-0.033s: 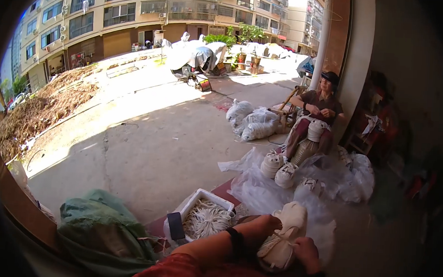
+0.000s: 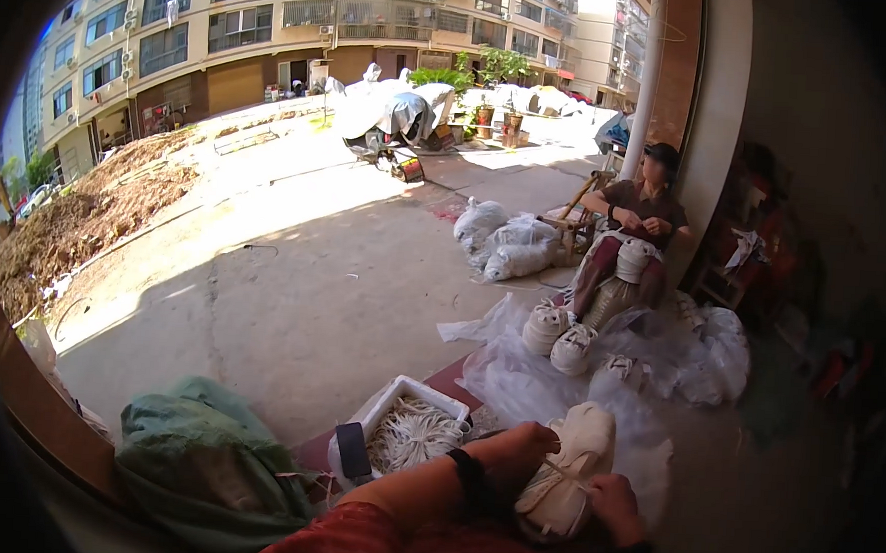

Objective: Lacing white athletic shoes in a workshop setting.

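Observation:
Cream shoe uppers [image 2: 587,436] lie stacked in front of me at the lower right. My left hand [image 2: 531,445] is on their left side, fingers closed in a pinch on a thin white shoelace [image 2: 561,471]. On the other side my right hand [image 2: 614,500] has its fingers closed at the lace's other end, beside the near upper [image 2: 551,505]. Between the two hands the lace runs across the upper's opening. Left of my forearm a white foam box [image 2: 435,392] holds a heap of loose white laces [image 2: 417,437].
A green sack [image 2: 204,444] slumps at the lower left. Clear plastic bags [image 2: 523,381] and laced shoe uppers [image 2: 571,350] lie ahead. Beyond them a seated co-worker [image 2: 642,212] handles another upper, near filled white bags [image 2: 519,260] and a pillar [image 2: 717,121].
My left hand has shifted slightly down and left. The lace between my hands is straighter than before.

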Tool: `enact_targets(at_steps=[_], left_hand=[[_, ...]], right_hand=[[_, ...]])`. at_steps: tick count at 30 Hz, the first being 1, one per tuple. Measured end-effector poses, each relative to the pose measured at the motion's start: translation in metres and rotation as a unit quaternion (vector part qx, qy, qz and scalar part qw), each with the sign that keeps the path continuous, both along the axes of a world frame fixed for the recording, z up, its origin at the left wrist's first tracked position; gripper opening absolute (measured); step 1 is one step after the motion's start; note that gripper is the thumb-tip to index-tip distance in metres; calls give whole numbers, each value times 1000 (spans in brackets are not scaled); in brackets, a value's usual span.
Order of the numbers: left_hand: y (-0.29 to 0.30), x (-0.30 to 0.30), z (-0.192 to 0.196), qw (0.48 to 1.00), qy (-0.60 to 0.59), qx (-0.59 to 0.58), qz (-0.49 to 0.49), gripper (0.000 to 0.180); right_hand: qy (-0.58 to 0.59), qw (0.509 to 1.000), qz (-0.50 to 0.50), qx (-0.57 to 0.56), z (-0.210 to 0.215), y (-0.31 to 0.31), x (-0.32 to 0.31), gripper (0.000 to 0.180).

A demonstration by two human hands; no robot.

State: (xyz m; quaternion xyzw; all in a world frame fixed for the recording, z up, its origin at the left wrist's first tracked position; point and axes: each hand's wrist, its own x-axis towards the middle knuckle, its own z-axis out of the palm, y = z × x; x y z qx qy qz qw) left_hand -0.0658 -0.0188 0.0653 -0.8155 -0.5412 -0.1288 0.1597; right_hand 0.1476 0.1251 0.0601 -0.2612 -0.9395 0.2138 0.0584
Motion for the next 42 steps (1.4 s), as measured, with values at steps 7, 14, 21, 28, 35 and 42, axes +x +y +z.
enact_targets(at_steps=[7, 14, 21, 28, 35, 42], left_hand=[[-67, -94, 30, 729, -625, -194, 201, 18], [-157, -162, 45, 685, -658, -33, 311, 19], [-216, -220, -3, 667, -501, 196, 516, 25], [-137, -104, 4, 848, -210, 117, 472, 30], [-31, 23, -18, 835, -485, -152, 211, 20], [-29, 41, -10, 690, -622, -370, -7, 33]], right_hand=[[70, 944, -174, 270, -70, 151, 198, 22], [-51, 884, -422, 197, -42, 225, 358, 24], [116, 891, -391, -200, -131, 224, 246, 18], [171, 805, -172, -541, -73, 66, 201, 21], [-74, 812, 53, -577, -33, 3, 75, 8], [-292, 900, 233, -223, -25, 7, 57, 5]])
